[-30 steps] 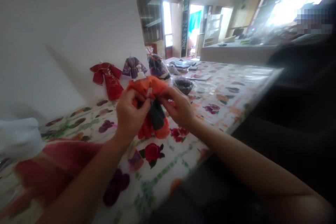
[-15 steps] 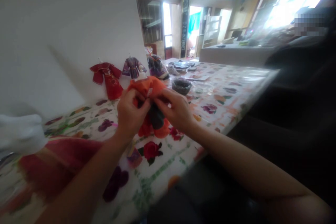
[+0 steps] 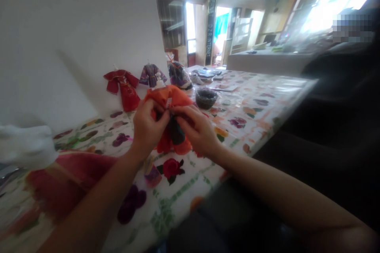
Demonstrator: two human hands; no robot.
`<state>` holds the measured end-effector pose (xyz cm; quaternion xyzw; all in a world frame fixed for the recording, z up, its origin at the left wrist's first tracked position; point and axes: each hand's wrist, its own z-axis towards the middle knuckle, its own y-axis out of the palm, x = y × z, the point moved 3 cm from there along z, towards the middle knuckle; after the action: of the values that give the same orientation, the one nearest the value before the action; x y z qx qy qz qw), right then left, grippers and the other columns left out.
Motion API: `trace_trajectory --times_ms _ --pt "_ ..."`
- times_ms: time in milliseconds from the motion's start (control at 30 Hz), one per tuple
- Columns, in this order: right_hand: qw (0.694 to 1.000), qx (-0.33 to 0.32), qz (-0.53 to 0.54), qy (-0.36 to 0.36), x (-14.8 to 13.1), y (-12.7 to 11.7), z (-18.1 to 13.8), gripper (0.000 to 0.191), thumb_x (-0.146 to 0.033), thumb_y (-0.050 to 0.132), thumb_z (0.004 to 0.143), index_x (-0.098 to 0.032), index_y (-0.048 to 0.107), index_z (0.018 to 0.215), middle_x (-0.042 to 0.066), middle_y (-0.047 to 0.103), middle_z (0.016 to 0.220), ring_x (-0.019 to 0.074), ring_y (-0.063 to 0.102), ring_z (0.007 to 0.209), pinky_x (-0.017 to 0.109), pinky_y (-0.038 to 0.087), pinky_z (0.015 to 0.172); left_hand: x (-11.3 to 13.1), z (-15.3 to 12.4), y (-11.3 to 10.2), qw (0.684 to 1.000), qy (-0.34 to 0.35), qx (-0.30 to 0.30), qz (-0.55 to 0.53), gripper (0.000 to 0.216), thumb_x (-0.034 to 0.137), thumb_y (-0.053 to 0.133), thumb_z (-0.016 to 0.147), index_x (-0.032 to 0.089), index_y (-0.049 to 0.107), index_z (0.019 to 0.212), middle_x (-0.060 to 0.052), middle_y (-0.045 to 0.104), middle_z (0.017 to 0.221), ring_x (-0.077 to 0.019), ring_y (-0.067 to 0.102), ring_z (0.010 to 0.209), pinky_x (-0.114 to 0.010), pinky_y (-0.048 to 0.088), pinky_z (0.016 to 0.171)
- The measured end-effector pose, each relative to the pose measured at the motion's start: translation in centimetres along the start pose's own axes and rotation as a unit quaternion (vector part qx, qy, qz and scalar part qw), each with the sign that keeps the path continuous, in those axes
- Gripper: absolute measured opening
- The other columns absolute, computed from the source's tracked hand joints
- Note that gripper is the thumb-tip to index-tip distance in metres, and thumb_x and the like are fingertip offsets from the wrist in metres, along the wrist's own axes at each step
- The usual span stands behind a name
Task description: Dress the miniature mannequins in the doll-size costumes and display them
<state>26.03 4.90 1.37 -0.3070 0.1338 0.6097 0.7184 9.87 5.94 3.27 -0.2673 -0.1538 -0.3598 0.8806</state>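
Observation:
A small orange garment point(image 3: 178, 94) with a dark part point(image 3: 176, 132) stands upright on the table, draped round a white form whose narrow top point(image 3: 159, 80) shows above the collar. My left hand point(image 3: 150, 124) is closed on the garment's left edge, thumb and fingertips pinched together. From the other side my right hand point(image 3: 196, 126) pinches the cloth at the middle, its fingertips almost touching the left ones. A small whitish tag point(image 3: 169, 102) shows just above the fingertips. Whatever fine detail lies between the fingers is too small to make out.
Against the white wall lean a red miniature robe point(image 3: 123, 89) and a purple patterned robe point(image 3: 150, 75). Behind are a wrapped bundle point(image 3: 179, 74) and a dark bowl point(image 3: 206, 98). Red cloth point(image 3: 80, 174) and a white object point(image 3: 26, 146) lie left. A person in dark clothing point(image 3: 326, 99) is at right.
Both hands stay at the garment's middle. The right fingers have shifted slightly down and closer to the left fingertips. The whole view has moved a little.

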Motion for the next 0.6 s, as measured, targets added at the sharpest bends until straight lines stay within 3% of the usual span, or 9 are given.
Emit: trace_trajectory --times_ms 333,600 --pt "0.999 0.004 0.049 -0.006 0.2 1.2 -1.2 0.038 -0.013 0.046 0.095 -0.022 0.062 0.128 0.010 0.063 0.121 0.0196 0.060 0.116 0.040 0.049 0.104 0.0 -0.3 -0.4 1.000 0.025 -0.017 -0.003 0.008 0.020 0.065 0.077 0.021 0.058 0.077 -0.001 0.060 0.081 -0.0192 0.059 0.079 -0.035 0.046 0.078" --pt "0.999 0.006 -0.017 -0.031 0.0 1.4 -1.7 0.041 -0.011 0.045 0.095 -0.021 0.059 0.133 0.013 0.054 0.121 0.0231 0.053 0.117 0.045 0.047 0.105 -0.1 -0.4 -0.7 0.998 0.050 -0.038 -0.009 0.008 0.021 0.064 0.078 0.020 0.058 0.083 -0.004 0.058 0.087 -0.0202 0.058 0.083 -0.037 0.047 0.081"
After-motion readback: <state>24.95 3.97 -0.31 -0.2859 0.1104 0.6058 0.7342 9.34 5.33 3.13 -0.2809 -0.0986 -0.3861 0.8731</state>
